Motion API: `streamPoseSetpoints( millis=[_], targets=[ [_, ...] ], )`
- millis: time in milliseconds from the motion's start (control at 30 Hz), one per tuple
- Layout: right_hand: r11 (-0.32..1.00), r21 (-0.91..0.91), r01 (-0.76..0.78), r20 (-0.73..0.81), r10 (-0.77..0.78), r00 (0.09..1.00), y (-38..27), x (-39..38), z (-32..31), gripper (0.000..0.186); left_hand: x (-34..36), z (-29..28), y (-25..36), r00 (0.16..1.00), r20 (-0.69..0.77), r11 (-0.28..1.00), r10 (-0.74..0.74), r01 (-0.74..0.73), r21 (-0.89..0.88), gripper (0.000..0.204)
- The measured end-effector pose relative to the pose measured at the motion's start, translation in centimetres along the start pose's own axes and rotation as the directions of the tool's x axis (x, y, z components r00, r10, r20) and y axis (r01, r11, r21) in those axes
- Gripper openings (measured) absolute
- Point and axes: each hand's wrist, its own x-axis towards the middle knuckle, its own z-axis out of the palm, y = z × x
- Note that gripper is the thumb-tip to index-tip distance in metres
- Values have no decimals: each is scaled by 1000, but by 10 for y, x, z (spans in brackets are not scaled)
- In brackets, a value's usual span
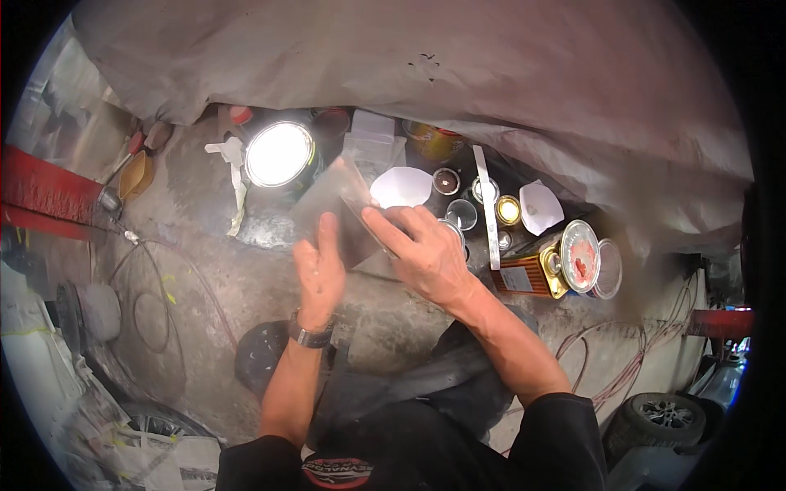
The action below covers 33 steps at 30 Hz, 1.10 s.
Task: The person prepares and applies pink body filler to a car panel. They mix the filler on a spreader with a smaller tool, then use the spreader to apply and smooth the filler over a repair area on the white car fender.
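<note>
My right hand (426, 258) grips the edge of a thin, flat, dark-grey sheet (356, 196), which stands tilted and looks partly see-through or blurred. My left hand (319, 270) holds the same sheet from the left, one finger stretched up along it; its other fingers are partly hidden. Behind the sheet lies a white cut-plastic piece (401, 184). A large can with a white top (278, 154) stands beyond my left hand. Right of my right hand are several small cans and cups (508, 209), a long pale stick (490, 204) and a rectangular tin (524, 277).
A lid with red paint (580, 255) sits at the right. A grey plastic sheet (426, 49) hangs across the back. Red metal bars (45, 188) reach in from both sides. Hoses (585, 344) lie on the concrete; a wheel (655, 425) is at lower right.
</note>
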Motion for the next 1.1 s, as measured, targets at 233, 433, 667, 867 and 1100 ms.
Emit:
streamPoseSetpoints(
  millis=[233,433,667,867,1100],
  targets=[
    [963,147,-227,-118,245,962,33,15,-28,35,3,-9,-4,881,472,998,-30,1,61,38],
    [-67,793,-605,452,730,513,25,14,-40,34,23,-9,-6,985,96,567,-145,162,-807,42],
    [-324,681,-657,690,584,428,2,5,-5,47,13,7,-2,987,114,618,-116,162,-769,36],
    [-17,630,-776,484,790,377,59,-1,17,42,6,2,-2,984,168,666,-52,160,-729,32],
    [622,593,-511,187,511,839,15,7,-29,33,13,-12,5,1000,-4,733,-28,18,-680,32]
  ],
)
